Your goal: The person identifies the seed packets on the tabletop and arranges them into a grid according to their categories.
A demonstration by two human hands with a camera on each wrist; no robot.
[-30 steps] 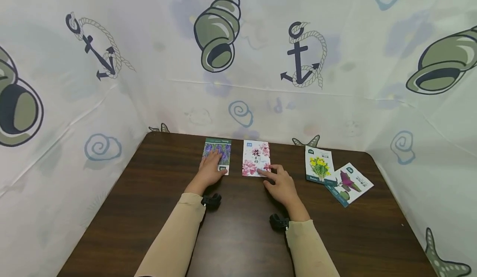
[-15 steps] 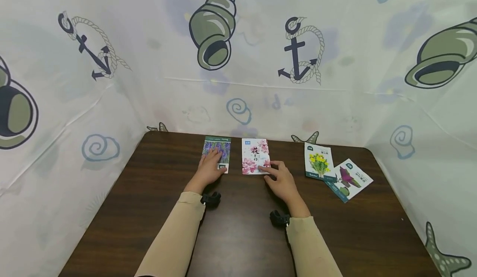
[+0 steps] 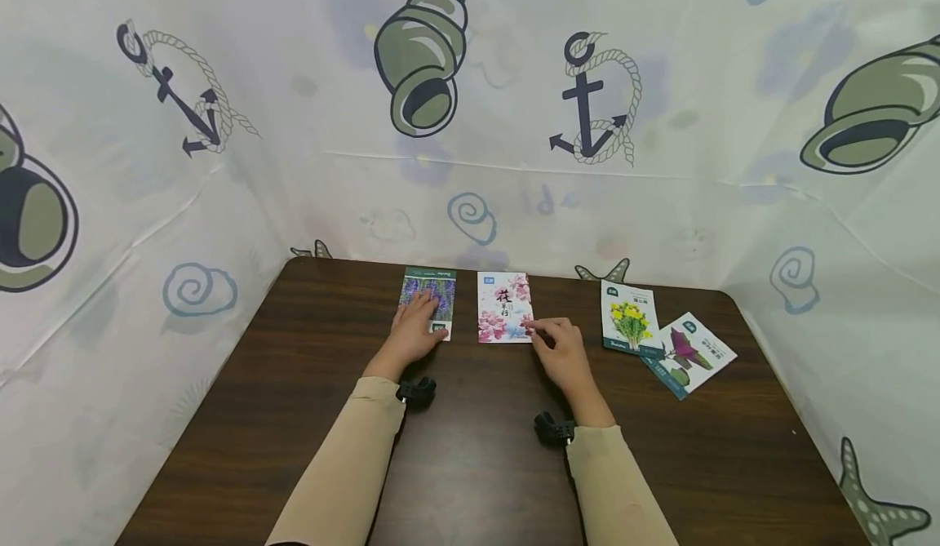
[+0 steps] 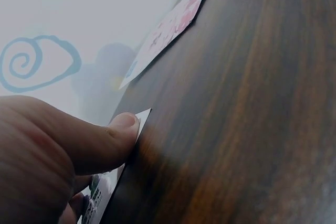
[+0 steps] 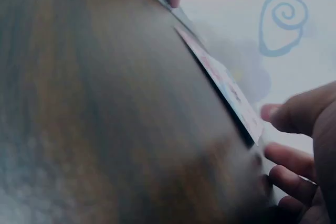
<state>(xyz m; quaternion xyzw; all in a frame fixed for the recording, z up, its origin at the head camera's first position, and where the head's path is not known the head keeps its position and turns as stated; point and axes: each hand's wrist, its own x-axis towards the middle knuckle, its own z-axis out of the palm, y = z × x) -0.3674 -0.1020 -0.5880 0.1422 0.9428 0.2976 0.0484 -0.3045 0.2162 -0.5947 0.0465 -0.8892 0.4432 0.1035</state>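
My left hand (image 3: pixel 411 335) rests with spread fingers over a lavender seed packet (image 3: pixel 443 291) at the back of the table, covering its lower left part. In the left wrist view its thumb (image 4: pixel 113 135) lies along the packet's near corner. To the right lies a white packet with pink blossoms (image 3: pixel 504 305). Fingertips of my right hand (image 3: pixel 565 357) are at this blossom packet's lower right edge. From the right wrist, the thumb (image 5: pixel 294 113) and forefinger stand apart, close to the packet's corner (image 5: pixel 251 124).
Two more seed packets lie farther right, one with yellow flowers (image 3: pixel 630 321) partly over one with a purple plant (image 3: pixel 693 358). Dark wood tabletop (image 3: pixel 470 456) spreads in front. A printed cloth (image 3: pixel 514 211) closes the back and sides.
The right hand's fingers have drawn back from over the blossom packet to its right edge and bunched closer together. The left hand has stayed on the lavender packet. The head view has shifted slightly.
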